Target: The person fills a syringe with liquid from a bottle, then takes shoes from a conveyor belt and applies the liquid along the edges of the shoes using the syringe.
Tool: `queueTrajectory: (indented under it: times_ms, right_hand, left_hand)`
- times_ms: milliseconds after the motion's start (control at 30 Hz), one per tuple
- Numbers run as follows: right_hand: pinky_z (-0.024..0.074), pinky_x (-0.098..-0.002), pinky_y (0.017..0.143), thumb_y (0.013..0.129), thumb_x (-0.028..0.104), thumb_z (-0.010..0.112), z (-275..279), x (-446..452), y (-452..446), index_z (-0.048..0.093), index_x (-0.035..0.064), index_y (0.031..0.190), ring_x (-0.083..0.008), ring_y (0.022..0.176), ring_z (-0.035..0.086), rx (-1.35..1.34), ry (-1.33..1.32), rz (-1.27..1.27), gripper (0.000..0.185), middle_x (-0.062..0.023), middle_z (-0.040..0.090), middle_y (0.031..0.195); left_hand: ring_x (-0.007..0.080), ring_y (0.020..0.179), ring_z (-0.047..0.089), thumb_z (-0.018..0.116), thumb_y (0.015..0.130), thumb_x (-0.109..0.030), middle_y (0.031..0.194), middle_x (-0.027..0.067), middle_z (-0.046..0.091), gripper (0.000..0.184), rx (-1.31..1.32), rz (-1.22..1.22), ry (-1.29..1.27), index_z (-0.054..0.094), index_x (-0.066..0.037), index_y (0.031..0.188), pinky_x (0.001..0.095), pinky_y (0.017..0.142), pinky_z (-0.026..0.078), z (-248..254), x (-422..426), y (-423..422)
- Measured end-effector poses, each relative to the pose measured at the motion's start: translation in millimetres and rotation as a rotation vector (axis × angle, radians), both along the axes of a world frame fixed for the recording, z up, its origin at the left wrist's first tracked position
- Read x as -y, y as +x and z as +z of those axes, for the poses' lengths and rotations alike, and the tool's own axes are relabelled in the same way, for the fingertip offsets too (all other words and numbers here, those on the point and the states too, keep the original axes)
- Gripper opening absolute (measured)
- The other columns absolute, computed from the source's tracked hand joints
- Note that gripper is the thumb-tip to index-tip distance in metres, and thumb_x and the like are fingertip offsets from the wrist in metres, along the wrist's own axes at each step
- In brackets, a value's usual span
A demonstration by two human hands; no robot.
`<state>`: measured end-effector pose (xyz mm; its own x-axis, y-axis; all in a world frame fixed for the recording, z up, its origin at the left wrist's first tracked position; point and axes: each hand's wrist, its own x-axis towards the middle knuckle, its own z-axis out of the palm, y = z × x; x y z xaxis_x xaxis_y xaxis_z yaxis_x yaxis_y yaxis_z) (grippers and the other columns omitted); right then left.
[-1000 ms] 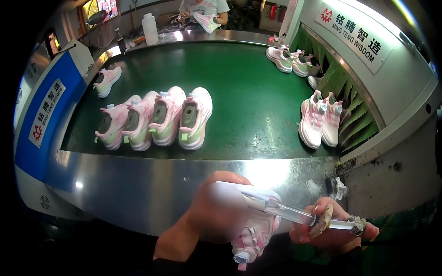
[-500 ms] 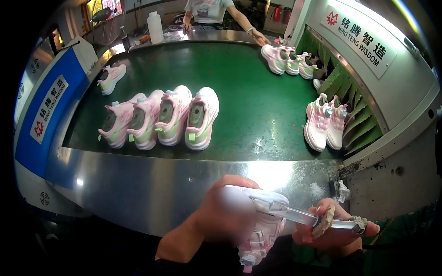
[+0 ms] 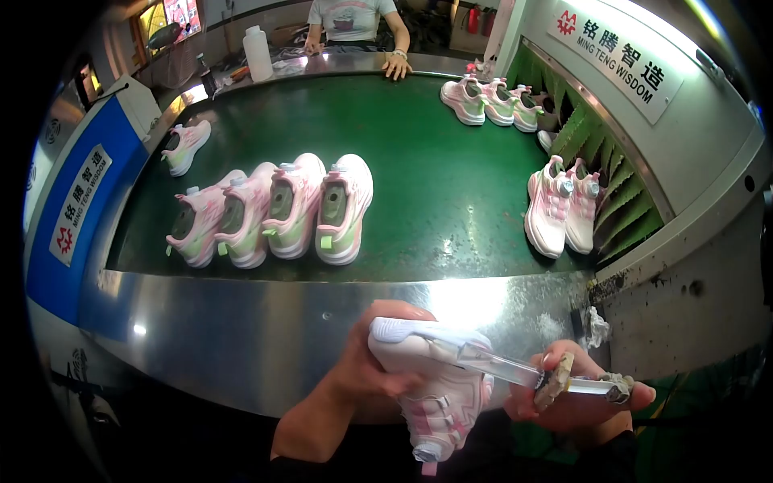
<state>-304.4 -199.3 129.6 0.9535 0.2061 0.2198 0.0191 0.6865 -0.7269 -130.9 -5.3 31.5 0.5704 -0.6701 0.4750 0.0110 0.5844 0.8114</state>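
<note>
My left hand (image 3: 364, 364) is wrapped round a pink and white sneaker (image 3: 439, 412), tipped on its side with its white sole (image 3: 403, 330) facing up. In my right hand (image 3: 576, 406) is a clear syringe (image 3: 509, 367), its finger flange and plunger end crusted with beige residue. My thumb sits by the plunger end, and the syringe's front end lies against the sole edge of the sneaker. What the tip touches is too small to tell. Behind the hands, several matching sneakers (image 3: 344, 213) stand in a row on the green belt (image 3: 427, 185).
A metal ledge (image 3: 241, 314) runs along the belt's front. At right, a pair of sneakers (image 3: 555, 209) stands by the machine's green flaps (image 3: 636, 217); more sneakers (image 3: 499, 105) are behind. A white bottle (image 3: 258, 55) and a person's hand (image 3: 396, 66) are at the far edge.
The sneaker in my left hand has shifted slightly left, with the syringe still against it. Across the belt, the person's hand has moved left, away from the far sneakers.
</note>
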Motion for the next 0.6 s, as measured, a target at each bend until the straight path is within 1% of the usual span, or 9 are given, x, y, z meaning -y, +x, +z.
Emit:
queueTrajectory:
  times_ms: [67, 167, 200, 300, 333, 433, 467, 567, 600]
  right_hand:
    - [0.0334, -0.0337, 0.073, 0.067, 0.075, 0.065, -2, 1, -2, 0.039, 0.0095, 0.136, -0.025, 0.095, 0.051, -0.003, 0.014, -0.008, 0.098, -0.0194, 0.054, 0.111]
    - [0.0339, -0.0336, 0.074, 0.067, 0.073, 0.068, -7, 4, -5, 0.039, 0.0083, 0.135, -0.0255, 0.097, 0.052, -0.009, 0.043, -0.019, 0.098, -0.0185, 0.054, 0.111]
    - [0.0342, -0.0337, 0.074, 0.067, 0.072, 0.069, -10, 5, -6, 0.039, 0.0077, 0.135, -0.026, 0.098, 0.052, -0.01, 0.057, -0.021, 0.098, -0.0182, 0.054, 0.112]
    - [0.0356, -0.0352, 0.079, 0.066, 0.069, 0.072, -20, 8, -10, 0.037, 0.0049, 0.135, -0.0286, 0.105, 0.051, -0.02, 0.106, -0.024, 0.1, -0.0171, 0.052, 0.116]
    - [0.0361, -0.0359, 0.081, 0.066, 0.068, 0.073, -24, 9, -13, 0.036, 0.004, 0.134, -0.0295, 0.107, 0.05, -0.034, 0.118, -0.033, 0.101, -0.0167, 0.051, 0.118]
    - [0.0365, -0.0376, 0.086, 0.065, 0.067, 0.074, -37, 11, -18, 0.034, 0.0022, 0.134, -0.0312, 0.111, 0.049, -0.017, 0.144, -0.058, 0.103, -0.0153, 0.048, 0.122]
    - [0.0365, -0.0381, 0.088, 0.065, 0.067, 0.074, -43, 12, -19, 0.034, 0.0017, 0.134, -0.0316, 0.112, 0.048, 0.0, 0.15, -0.066, 0.103, -0.0148, 0.047, 0.123]
    - [0.0365, -0.0298, 0.09, 0.055, 0.069, 0.079, -67, 10, -26, 0.025, -0.0067, 0.138, -0.028, 0.114, 0.048, 0.014, 0.275, -0.118, 0.124, -0.0241, 0.045, 0.126]
    - [0.0362, -0.029, 0.089, 0.055, 0.069, 0.08, -70, 11, -28, 0.025, -0.0064, 0.138, -0.0274, 0.114, 0.048, -0.004, 0.263, -0.107, 0.124, -0.0235, 0.045, 0.126]
  left_hand:
    - [0.0285, 0.097, 0.062, 0.081, 0.068, -0.016, 0.108, 0.0232, 0.058, 0.067, -0.009, 0.018, 0.011, 0.041, -0.003, 0.12, 0.0394, 0.081, 0.052, -2, 0, 0]
    - [0.0229, 0.105, 0.058, 0.081, 0.065, -0.009, 0.114, 0.0168, 0.058, 0.064, -0.123, 0.017, -0.007, 0.046, -0.003, 0.119, 0.0362, 0.089, 0.048, -1, -1, -1]
    - [0.0279, 0.097, 0.061, 0.079, 0.07, -0.026, 0.108, 0.0222, 0.057, 0.067, -0.074, 0.081, 0.044, 0.04, -0.004, 0.12, 0.038, 0.081, 0.052, 3, 1, -1]
    - [0.0292, 0.097, 0.061, 0.079, 0.069, -0.028, 0.109, 0.0211, 0.058, 0.069, -0.169, 0.101, 0.088, 0.04, -0.004, 0.121, 0.039, 0.082, 0.053, 3, -1, 1]
    - [0.0223, 0.101, 0.058, 0.08, 0.064, -0.016, 0.113, 0.0156, 0.056, 0.068, -0.318, 0.052, 0.071, 0.043, -0.003, 0.12, 0.0358, 0.086, 0.049, 8, -3, -1]
    - [0.0221, 0.1, 0.057, 0.08, 0.063, -0.021, 0.111, 0.014, 0.056, 0.07, -0.363, 0.065, 0.102, 0.043, -0.002, 0.12, 0.0346, 0.086, 0.049, 0, -4, 6]
    - [0.0221, 0.098, 0.058, 0.078, 0.063, -0.028, 0.109, 0.0128, 0.056, 0.072, -0.38, 0.113, 0.145, 0.043, -0.002, 0.121, 0.0335, 0.084, 0.049, 2, -4, 4]
    - [0.0289, 0.1, 0.06, 0.075, 0.064, -0.035, 0.109, 0.0179, 0.057, 0.073, -0.449, 0.057, 0.189, 0.045, -0.001, 0.121, 0.0411, 0.085, 0.051, 5, -2, 2]
    - [0.0312, 0.1, 0.06, 0.074, 0.065, -0.038, 0.109, 0.0196, 0.058, 0.074, -0.474, 0.041, 0.199, 0.045, 0.0, 0.121, 0.0436, 0.086, 0.052, 5, 0, 3]
